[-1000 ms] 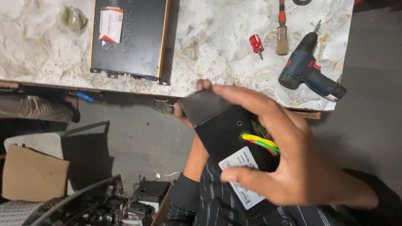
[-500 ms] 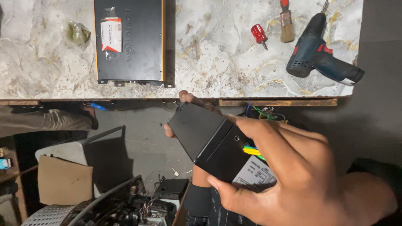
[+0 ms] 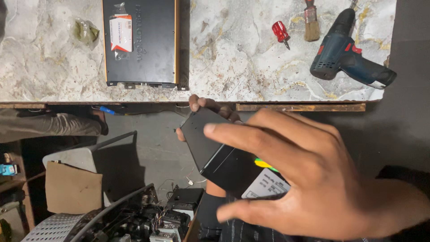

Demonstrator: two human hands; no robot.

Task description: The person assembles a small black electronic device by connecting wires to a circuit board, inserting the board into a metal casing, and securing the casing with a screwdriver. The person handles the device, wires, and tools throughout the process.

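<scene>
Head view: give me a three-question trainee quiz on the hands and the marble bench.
1. True or false: the blue cordless drill lies on the marble-patterned bench top.
2. Which thing do both hands grip? A) small black rectangular metal box B) red-handled screwdriver C) wooden-handled brush
3. Fill in: the left hand grips the box's far end; the right hand spreads over its ____ end.

Key: 1 true; 2 A; 3 near.
</scene>
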